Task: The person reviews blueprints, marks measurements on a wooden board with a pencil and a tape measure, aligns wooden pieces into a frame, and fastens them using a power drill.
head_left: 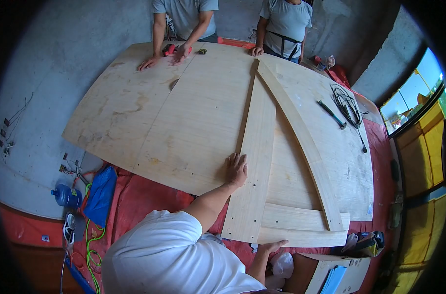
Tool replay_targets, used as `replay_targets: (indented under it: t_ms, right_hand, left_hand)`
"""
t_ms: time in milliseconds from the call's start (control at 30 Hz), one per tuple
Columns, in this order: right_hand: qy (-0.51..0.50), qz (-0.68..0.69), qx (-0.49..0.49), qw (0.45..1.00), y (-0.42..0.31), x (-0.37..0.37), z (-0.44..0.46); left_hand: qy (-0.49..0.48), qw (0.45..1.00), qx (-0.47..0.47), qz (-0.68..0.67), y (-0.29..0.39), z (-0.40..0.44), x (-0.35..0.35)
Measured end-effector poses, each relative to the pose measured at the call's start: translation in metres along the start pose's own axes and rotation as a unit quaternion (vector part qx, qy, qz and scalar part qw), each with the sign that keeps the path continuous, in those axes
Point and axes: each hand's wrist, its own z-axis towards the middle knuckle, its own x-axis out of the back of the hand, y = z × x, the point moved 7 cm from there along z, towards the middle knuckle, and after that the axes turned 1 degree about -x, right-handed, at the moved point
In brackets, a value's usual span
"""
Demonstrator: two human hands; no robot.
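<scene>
My left hand (237,170) is at the left edge of a long, wide wooden board (257,152), its bent fingers closed over that edge. Low in the view, my right hand (273,246) grips the near edge of a short plank (304,236), with part of the hand hidden beneath it. A curved wooden strip (301,139) runs from the board's far tip to the short plank's right end. Together these pieces form a tapering frame lying on a large plywood sheet (183,122). Several small dark holes dot the board's near end.
Two people stand beyond the sheet; one has a hand beside a red tool (169,49). A small tape measure (202,51) lies nearby. On the right are a hammer (332,115) and a coiled black cable (348,105). A cardboard box (306,274) stands near my right arm.
</scene>
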Motion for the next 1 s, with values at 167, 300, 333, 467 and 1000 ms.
replay_targets:
  t_ms: [167,300,333,467,1000]
  right_hand:
    - [-0.007,-0.006,0.009,1.0,0.001,0.002,0.004]
    - [-0.001,0.003,-0.005,1.0,0.001,0.001,0.001]
    - [0.001,0.005,-0.01,1.0,0.001,0.0,0.0]
    - [0.009,-0.002,-0.003,1.0,-0.001,-0.002,-0.004]
    - [0.002,-0.016,0.015,1.0,0.001,0.007,0.007]
  left_hand:
    - [0.001,1.0,-0.002,0.008,0.0,0.001,0.0]
    - [0.005,1.0,-0.004,0.012,0.0,0.0,0.0]
    - [0.006,1.0,-0.004,0.014,0.0,0.0,0.001]
    - [-0.006,1.0,-0.005,0.004,0.0,0.0,0.002]
    - [-0.012,1.0,0.001,0.009,0.0,0.0,0.002]
